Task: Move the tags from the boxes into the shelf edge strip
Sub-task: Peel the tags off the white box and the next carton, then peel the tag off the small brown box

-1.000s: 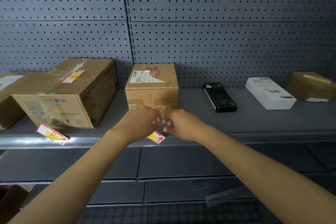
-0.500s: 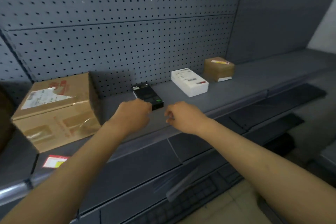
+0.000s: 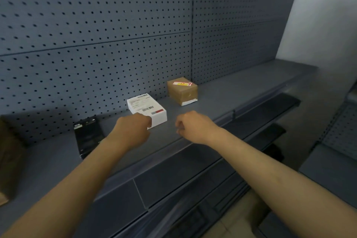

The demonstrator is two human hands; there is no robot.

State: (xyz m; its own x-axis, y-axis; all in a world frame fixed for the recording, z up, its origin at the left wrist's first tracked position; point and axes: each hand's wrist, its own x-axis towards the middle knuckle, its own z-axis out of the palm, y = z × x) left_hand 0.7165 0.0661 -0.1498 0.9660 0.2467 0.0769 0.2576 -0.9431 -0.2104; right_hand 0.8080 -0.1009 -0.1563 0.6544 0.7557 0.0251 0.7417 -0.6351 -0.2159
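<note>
A small brown box (image 3: pixel 182 92) stands at the back of the grey shelf (image 3: pixel 222 100), with a red-and-yellow tag (image 3: pixel 182 83) lying on its top. My left hand (image 3: pixel 133 131) hovers over the shelf with fingers curled and nothing in it, partly covering the near corner of a white box (image 3: pixel 148 108). My right hand (image 3: pixel 191 125) is also loosely closed and holds nothing; it is above the shelf's front part, short of the brown box. The shelf edge strip (image 3: pixel 166 152) runs below both hands.
A black flat device (image 3: pixel 87 135) lies on the shelf to the left of my left hand. A larger cardboard box (image 3: pixel 9 158) sits at the far left edge. Pegboard (image 3: pixel 96 44) backs the shelf. Lower shelves (image 3: pixel 260 135) and the floor are at the lower right.
My view has swung right along the shelf. The tag that both hands held at the strip by the middle box is out of view. Both hands have moved apart and hold nothing.
</note>
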